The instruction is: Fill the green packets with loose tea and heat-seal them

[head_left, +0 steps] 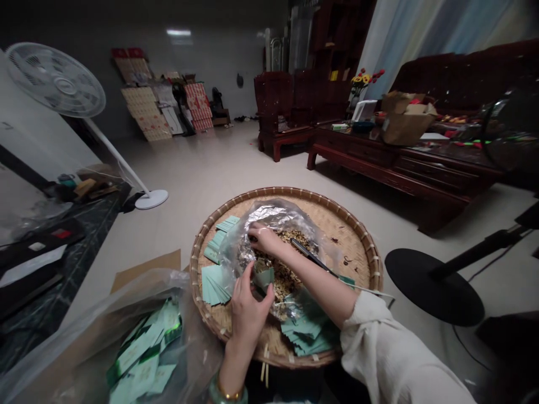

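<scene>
As two bare hands work over a round woven bamboo tray (286, 196) on a tiled floor, the left hand (248, 314), a jade bangle and gold chain at its wrist, rises from the near edge with fingers and thumb closed around a small folded green paper pouch (264, 278). The right hand (263, 238), from a white linen-like sleeve (391, 348), reaches across with fingers curled against a crumpled clear plastic bag (269, 219); whether it grips the bag cannot be told. The bag sits in the middle of the tray, open around a heap of dried, chopped herbs (280, 275), with a long dark blade (309, 255) lying just beside the heap, right of the right hand. Loose stacks of pale green paper slips (215, 285) fan out on the tray at left, with more (305, 331) at the near right. Near left, a clear plastic sack (141, 350) holds printed green-and-white packets. To the right stands the round black base of a stand (433, 286), and to the left a white standing fan (54, 73). Far off, a carved dark wood table (400, 151) carries a cardboard box (406, 118), and flattened cartons (160, 106) lean against the far wall.
</scene>
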{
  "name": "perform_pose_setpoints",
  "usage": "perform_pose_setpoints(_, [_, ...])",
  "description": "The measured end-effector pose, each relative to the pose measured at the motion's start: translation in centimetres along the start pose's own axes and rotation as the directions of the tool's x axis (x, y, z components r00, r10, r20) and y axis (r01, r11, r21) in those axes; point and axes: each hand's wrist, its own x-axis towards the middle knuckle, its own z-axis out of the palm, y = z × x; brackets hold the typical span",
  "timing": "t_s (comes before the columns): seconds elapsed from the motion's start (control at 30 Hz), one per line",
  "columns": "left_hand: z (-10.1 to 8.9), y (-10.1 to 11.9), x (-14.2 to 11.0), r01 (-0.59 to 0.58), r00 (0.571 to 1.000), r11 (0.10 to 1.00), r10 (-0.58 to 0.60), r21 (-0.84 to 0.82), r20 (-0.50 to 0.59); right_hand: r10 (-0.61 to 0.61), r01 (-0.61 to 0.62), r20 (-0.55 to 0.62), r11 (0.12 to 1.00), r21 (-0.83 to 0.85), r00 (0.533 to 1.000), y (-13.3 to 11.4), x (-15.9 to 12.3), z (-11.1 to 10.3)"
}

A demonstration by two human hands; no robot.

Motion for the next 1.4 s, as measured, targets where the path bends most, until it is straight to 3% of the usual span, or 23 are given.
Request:
perform_pose_setpoints(0.27, [0.1, -0.4, 0.2, 0.006, 1.000, 1.000, -0.006, 0.001, 0.009, 0.095, -0.091, -0.086, 0.994, 0.055, 0.992, 1.1, -3.7, -1.5])
perform_pose_setpoints(0.47, [0.4, -0.3, 0.2, -0.009, 1.000, 1.000, 0.010, -0.021, 0.019, 0.289, -0.259, -0.087, 0.930, 0.260, 0.953, 1.1, -7.4, -3.2])
perform_pose_setpoints(0.63, [0.2, 0.1, -0.1, 0.009, 0.999, 1.000, -0.009, -0.011, 0.032, 0.245, -0.232, -0.045, 0.952, 0.198, 0.968, 0.5, -7.8, -2.6])
perform_pose_setpoints(0.8, [-0.5, -0.1, -0.3, 0.022, 0.999, 1.000, -0.021, -0.006, 0.047, 0.168, -0.157, 0.133, 0.983, -0.091, 0.977, -0.1, -7.3, -1.7])
perform_pose_setpoints(1.07, [-0.4, -0.5, -0.4, 0.021, 0.999, 0.999, -0.020, -0.024, 0.039, 0.187, -0.150, 0.167, 0.965, -0.215, 0.968, -0.6, -8.1, -2.1])
perform_pose_setpoints(1.4, [-0.5, -0.7, -0.5, 0.023, 0.999, 1.000, -0.022, -0.021, 0.040, 0.173, -0.169, 0.121, 0.985, -0.038, 0.978, 0.3, -8.3, -2.6])
